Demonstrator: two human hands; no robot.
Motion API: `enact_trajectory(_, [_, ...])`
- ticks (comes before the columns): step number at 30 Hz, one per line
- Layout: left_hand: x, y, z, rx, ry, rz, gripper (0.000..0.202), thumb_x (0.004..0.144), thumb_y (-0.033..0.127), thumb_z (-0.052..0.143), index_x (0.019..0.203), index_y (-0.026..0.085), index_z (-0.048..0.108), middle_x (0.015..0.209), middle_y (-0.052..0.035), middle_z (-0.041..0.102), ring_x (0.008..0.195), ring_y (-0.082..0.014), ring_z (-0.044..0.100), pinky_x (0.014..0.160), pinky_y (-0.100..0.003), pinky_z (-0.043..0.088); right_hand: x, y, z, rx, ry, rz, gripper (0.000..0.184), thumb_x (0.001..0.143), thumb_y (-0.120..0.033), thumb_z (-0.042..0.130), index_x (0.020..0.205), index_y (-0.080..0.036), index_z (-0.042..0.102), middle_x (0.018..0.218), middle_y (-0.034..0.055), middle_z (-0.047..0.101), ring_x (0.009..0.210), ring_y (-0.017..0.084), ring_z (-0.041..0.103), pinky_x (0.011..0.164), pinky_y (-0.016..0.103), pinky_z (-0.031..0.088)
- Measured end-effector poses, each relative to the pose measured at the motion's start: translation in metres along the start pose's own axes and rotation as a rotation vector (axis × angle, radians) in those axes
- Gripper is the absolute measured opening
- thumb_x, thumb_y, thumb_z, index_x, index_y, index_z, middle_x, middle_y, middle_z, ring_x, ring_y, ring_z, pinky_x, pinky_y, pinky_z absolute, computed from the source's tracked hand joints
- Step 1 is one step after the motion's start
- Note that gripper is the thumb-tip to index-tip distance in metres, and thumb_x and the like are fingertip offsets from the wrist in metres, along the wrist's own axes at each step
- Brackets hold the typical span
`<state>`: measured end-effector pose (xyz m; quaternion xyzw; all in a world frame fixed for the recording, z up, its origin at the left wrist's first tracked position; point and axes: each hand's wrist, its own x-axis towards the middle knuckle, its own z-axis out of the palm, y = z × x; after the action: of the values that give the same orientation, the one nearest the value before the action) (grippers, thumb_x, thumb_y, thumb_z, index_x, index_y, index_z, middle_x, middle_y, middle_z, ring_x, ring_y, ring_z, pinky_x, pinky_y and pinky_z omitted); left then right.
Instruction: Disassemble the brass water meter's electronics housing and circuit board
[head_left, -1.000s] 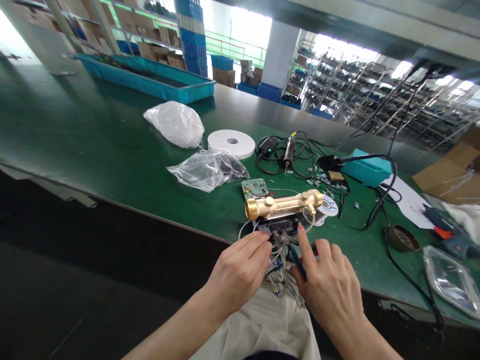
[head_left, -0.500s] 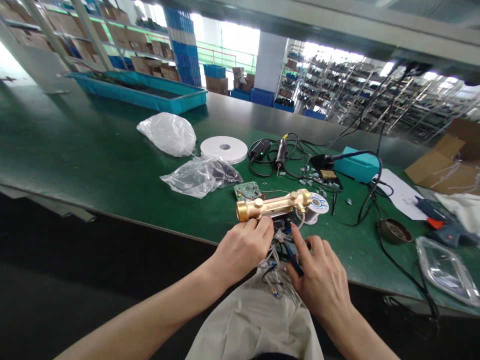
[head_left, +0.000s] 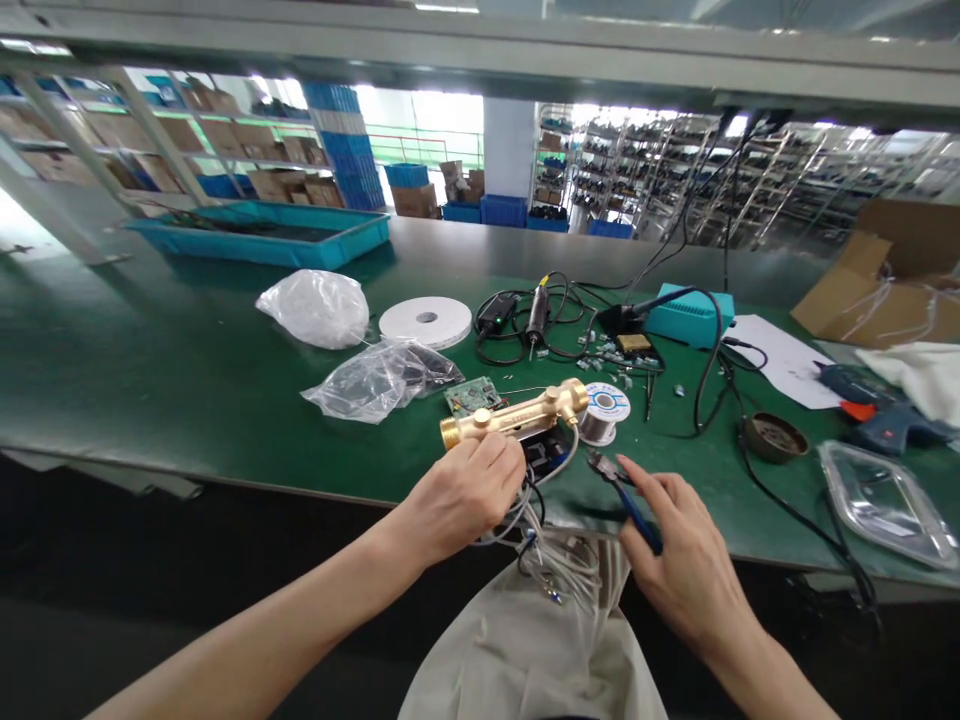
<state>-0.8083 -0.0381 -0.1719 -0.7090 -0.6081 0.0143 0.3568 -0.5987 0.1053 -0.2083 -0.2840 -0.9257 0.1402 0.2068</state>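
My left hand point(head_left: 469, 495) is closed on a brass pipe fitting point(head_left: 517, 412) with threaded ends, tilted up to the right over the bench's front edge. Beneath the brass body sits a dark housing point(head_left: 546, 452), partly hidden by my fingers. Grey and black wires point(head_left: 559, 560) hang from it over the edge onto my lap. My right hand point(head_left: 679, 545) holds blue-handled cutting pliers point(head_left: 634, 510), their metal jaws pointing up and left, apart from the fitting. A solder spool point(head_left: 600, 425) stands just behind the fitting's right end, and a green circuit board point(head_left: 472, 397) lies behind its left part.
On the green bench point(head_left: 187, 400) lie plastic bags point(head_left: 319, 308), a white tape reel point(head_left: 425, 322) and an electric screwdriver point(head_left: 538, 315). To the right are a teal soldering station point(head_left: 690, 318), a brown bowl point(head_left: 775, 437), a glue gun point(head_left: 892, 415) and a clear plastic tray point(head_left: 889, 500). Black cables cross there.
My right hand has drawn the pliers away from the wires under the fitting, toward the right. The fitting, still in my left hand, appears a little further left as the view tilted.
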Motion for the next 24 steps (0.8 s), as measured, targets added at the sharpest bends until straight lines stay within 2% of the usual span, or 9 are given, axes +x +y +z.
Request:
enact_trajectory(3, [0.011,-0.006,-0.001,0.011,0.072,0.053,0.023,0.089,0.007,0.042,0.096,0.009,0.064,0.105,-0.0106,0.064,0.095,-0.0214,0.056,0.08,-0.033,0.047,-0.005,0.036,-0.011,-0.109,0.019,0.085,0.053,0.078,-0.024,0.05,0.131,-0.022,0.044,0.097,0.0073,0.054,0.09,0.023,0.053,0.084,0.042,0.047])
enact_trajectory(5, [0.02,-0.013,-0.002,-0.041,0.075,0.069,0.024,0.091,0.009,0.042,0.093,0.01,0.065,0.116,-0.0102,0.061,0.108,-0.0225,0.051,0.093,-0.035,0.043,-0.008,0.06,-0.017,-0.18,0.031,0.11,0.053,0.078,-0.027,0.05,0.13,-0.021,0.046,0.095,0.0079,0.055,0.089,0.024,0.055,0.083,0.043,0.047])
enact_trajectory(8, [0.037,-0.023,-0.005,-0.134,-0.03,0.101,0.02,0.09,0.011,0.046,0.089,0.012,0.066,0.118,-0.0086,0.06,0.111,-0.0227,0.051,0.106,-0.041,0.033,-0.012,0.091,-0.024,-0.264,0.056,0.115,0.054,0.078,-0.031,0.05,0.131,-0.02,0.047,0.093,0.0088,0.056,0.087,0.025,0.057,0.082,0.043,0.048])
enact_trajectory(11, [0.055,-0.031,-0.008,-0.182,-0.146,0.154,0.02,0.089,0.01,0.046,0.089,0.013,0.066,0.111,-0.0074,0.063,0.1,-0.0198,0.057,0.105,-0.042,0.033,-0.016,0.11,-0.028,-0.32,0.045,0.128,0.054,0.078,-0.033,0.05,0.13,-0.02,0.048,0.093,0.0088,0.056,0.085,0.026,0.058,0.082,0.043,0.048])
enact_trajectory(14, [0.071,-0.035,-0.01,-0.167,-0.207,0.209,0.019,0.088,0.009,0.048,0.085,0.013,0.066,0.104,-0.0085,0.063,0.089,-0.0201,0.058,0.09,-0.037,0.044,-0.017,0.11,-0.03,-0.3,0.011,0.155,0.053,0.078,-0.033,0.049,0.13,-0.023,0.047,0.094,0.0075,0.055,0.086,0.025,0.058,0.083,0.043,0.047])
enact_trajectory(16, [0.078,-0.038,-0.01,-0.161,-0.224,0.237,0.017,0.087,0.009,0.049,0.083,0.013,0.066,0.103,-0.0087,0.063,0.082,-0.0199,0.057,0.076,-0.033,0.046,-0.016,0.099,-0.03,-0.206,-0.018,0.163,0.053,0.079,-0.031,0.048,0.131,-0.025,0.045,0.096,0.0062,0.055,0.087,0.023,0.058,0.084,0.04,0.047])
enact_trajectory(18, [0.082,-0.04,-0.008,-0.185,-0.214,0.256,0.016,0.088,0.011,0.05,0.085,0.014,0.066,0.107,-0.0081,0.061,0.08,-0.0189,0.056,0.07,-0.031,0.045,-0.015,0.083,-0.029,-0.085,-0.052,0.157,0.052,0.08,-0.029,0.047,0.132,-0.027,0.043,0.1,0.0046,0.056,0.089,0.02,0.058,0.086,0.037,0.046])
enact_trajectory(21, [0.08,-0.044,-0.004,-0.248,-0.186,0.26,0.014,0.09,0.014,0.051,0.09,0.015,0.065,0.119,-0.0072,0.058,0.088,-0.0182,0.055,0.073,-0.03,0.045,-0.01,0.063,-0.028,0.004,-0.078,0.142,0.051,0.079,-0.027,0.046,0.13,-0.03,0.044,0.103,0.0032,0.056,0.091,0.018,0.058,0.087,0.034,0.046])
enact_trajectory(24, [0.076,-0.046,-0.001,-0.309,-0.209,0.23,0.014,0.091,0.016,0.05,0.092,0.016,0.064,0.129,-0.008,0.051,0.097,-0.019,0.053,0.079,-0.03,0.045,-0.002,0.064,-0.026,-0.071,-0.07,0.134,0.05,0.079,-0.028,0.047,0.129,-0.027,0.046,0.099,0.0047,0.057,0.089,0.02,0.058,0.085,0.037,0.046])
